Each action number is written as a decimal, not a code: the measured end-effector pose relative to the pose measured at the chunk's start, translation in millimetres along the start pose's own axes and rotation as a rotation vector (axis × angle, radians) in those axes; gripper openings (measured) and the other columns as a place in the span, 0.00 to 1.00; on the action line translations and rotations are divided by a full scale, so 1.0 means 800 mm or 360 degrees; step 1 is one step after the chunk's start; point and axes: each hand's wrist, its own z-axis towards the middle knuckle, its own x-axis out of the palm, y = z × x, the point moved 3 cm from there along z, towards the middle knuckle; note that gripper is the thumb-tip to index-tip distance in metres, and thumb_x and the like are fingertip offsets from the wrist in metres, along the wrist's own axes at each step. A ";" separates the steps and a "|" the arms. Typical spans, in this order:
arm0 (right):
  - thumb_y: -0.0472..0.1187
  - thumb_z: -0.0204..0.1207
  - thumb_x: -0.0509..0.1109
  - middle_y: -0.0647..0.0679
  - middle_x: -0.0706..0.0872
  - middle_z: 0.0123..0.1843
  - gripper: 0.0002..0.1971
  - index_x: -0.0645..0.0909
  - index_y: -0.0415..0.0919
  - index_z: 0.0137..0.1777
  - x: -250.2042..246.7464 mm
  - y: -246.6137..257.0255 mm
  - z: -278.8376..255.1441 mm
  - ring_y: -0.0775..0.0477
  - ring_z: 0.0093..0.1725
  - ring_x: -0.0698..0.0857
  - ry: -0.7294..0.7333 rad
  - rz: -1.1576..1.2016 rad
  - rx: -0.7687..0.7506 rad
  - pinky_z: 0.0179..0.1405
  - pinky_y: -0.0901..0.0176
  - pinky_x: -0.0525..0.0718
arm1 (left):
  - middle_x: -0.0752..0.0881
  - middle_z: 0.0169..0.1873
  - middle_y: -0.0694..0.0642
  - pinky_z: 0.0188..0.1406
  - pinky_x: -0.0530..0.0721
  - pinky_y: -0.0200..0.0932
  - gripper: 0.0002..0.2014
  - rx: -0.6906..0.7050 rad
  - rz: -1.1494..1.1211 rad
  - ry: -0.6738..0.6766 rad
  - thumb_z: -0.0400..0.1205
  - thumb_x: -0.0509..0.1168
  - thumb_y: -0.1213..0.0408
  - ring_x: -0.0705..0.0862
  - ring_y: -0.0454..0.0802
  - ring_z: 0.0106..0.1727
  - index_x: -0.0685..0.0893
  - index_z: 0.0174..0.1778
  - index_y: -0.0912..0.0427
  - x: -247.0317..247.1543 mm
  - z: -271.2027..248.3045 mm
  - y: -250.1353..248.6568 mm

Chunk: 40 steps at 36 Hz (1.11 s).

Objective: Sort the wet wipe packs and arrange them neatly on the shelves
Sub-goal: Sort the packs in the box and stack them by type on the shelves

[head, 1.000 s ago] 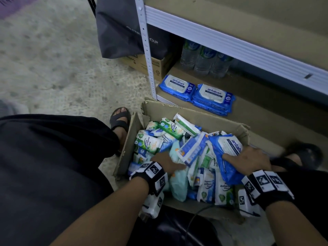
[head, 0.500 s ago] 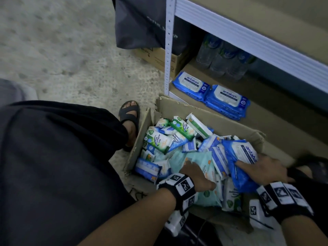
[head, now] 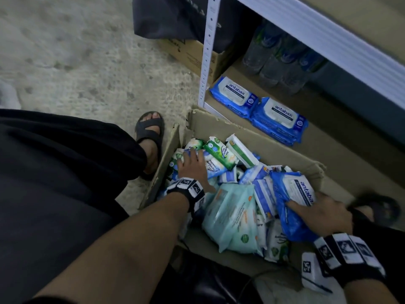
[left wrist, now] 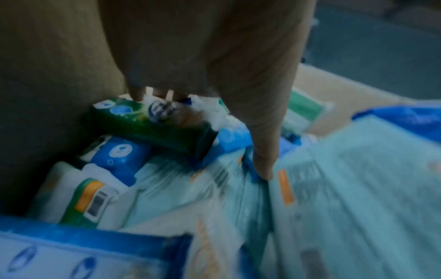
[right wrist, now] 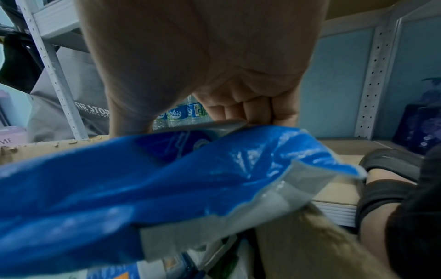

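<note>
Crowding the box (head: 221, 130): loose packs (head: 232, 218); bottles (head: 282, 62) behind.

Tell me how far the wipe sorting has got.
Done: two stacks of blue packs lie on the bottom shelf. In hand: the right hand grips another blue pack; the left hand digs among small packs. Left: the box remains mostly full.

1. Black wristbands carrying white square tags printed with black coded patterns wrap both wrists, above the left hand (head: 195, 166) and the right hand (head: 324, 212)
2. Forearms bare, no sleeves in view
3. A loose black garment (head: 54, 183) drapes over the legs
4. Dark open-toed slide sandals, a broad strap across each foot (head: 150, 130)
</note>
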 end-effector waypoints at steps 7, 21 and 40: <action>0.78 0.61 0.68 0.38 0.86 0.58 0.39 0.80 0.45 0.58 0.003 0.000 0.005 0.32 0.58 0.84 0.0028 -0.0046 0.0033 0.58 0.45 0.82 | 0.56 0.81 0.67 0.77 0.57 0.70 0.60 0.0057 0.0345 -0.0141 0.65 0.76 0.34 0.53 0.69 0.83 0.51 0.82 0.61 0.013 0.017 -0.004; 0.78 0.61 0.68 0.37 0.86 0.59 0.39 0.78 0.46 0.59 0.005 0.000 0.011 0.32 0.58 0.84 -0.0003 -0.0039 0.0031 0.59 0.42 0.82 | 0.85 0.50 0.54 0.67 0.64 0.61 0.27 0.0158 0.0310 -0.0092 0.72 0.69 0.56 0.85 0.55 0.51 0.66 0.63 0.56 -0.033 0.007 -0.026; 0.77 0.65 0.67 0.37 0.86 0.57 0.37 0.79 0.45 0.57 -0.002 0.003 0.004 0.32 0.56 0.84 0.0052 -0.0023 -0.0007 0.56 0.45 0.83 | 0.84 0.56 0.61 0.63 0.77 0.57 0.37 0.0119 -0.0465 0.0060 0.79 0.68 0.52 0.85 0.62 0.54 0.59 0.79 0.62 -0.065 -0.081 -0.091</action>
